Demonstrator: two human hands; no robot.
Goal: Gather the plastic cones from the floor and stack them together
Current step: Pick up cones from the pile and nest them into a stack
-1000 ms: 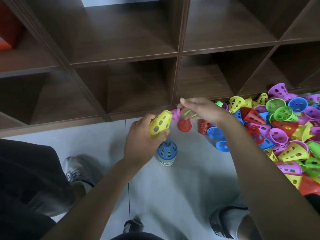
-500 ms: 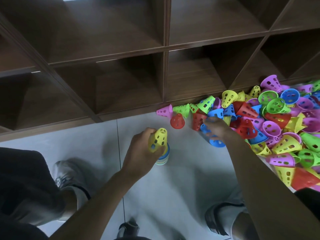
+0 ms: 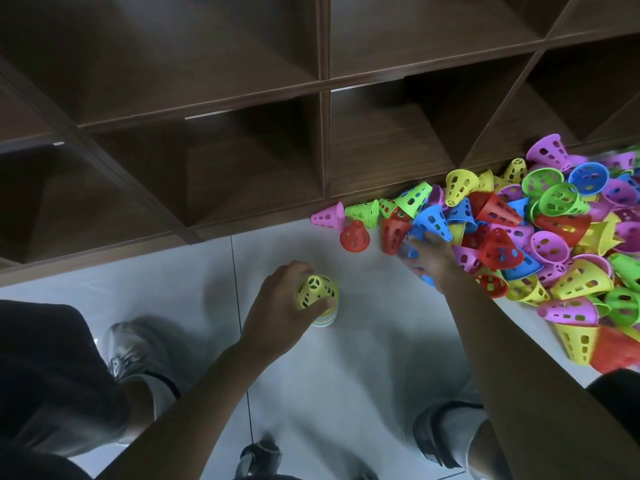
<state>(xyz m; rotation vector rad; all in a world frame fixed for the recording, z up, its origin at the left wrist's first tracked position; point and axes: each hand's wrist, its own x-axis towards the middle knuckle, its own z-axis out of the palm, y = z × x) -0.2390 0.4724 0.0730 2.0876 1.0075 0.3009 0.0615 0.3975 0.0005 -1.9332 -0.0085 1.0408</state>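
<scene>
The yellow cone (image 3: 316, 291) sits on top of the small stack of cones (image 3: 325, 318) standing upright on the pale floor (image 3: 363, 375), out in front of the person's feet, and the left hand (image 3: 280, 306) is wrapped around it from the left, fingers curled on its perforated wall with the narrow, spoked tip pointing up toward the camera. Only a few striped rims of the stack show beneath the hand. The left forearm comes up from the lower left at a slant, wrist slightly bent. The right arm stretches straight out to the right, and the right hand (image 3: 431, 258) is down at the near edge of the heap of cones (image 3: 540, 230), palm down over blue cones; it is blurred, so I cannot tell whether its fingers are gripping one or just touching. The heap is a loose tumble of thin plastic cones in yellow, green, blue, red and purple, each pierced with oval holes, lying on their sides and mouths-up against the foot of a dark wood-grain shelf unit (image 3: 322, 150) with open square cubbies. A red cone (image 3: 354, 235) stands alone just off the heap, with a pink cone (image 3: 328, 216) on its side beside it. No writing or labels can be read anywhere. Grey shoes (image 3: 131, 351) show at the bottom.
</scene>
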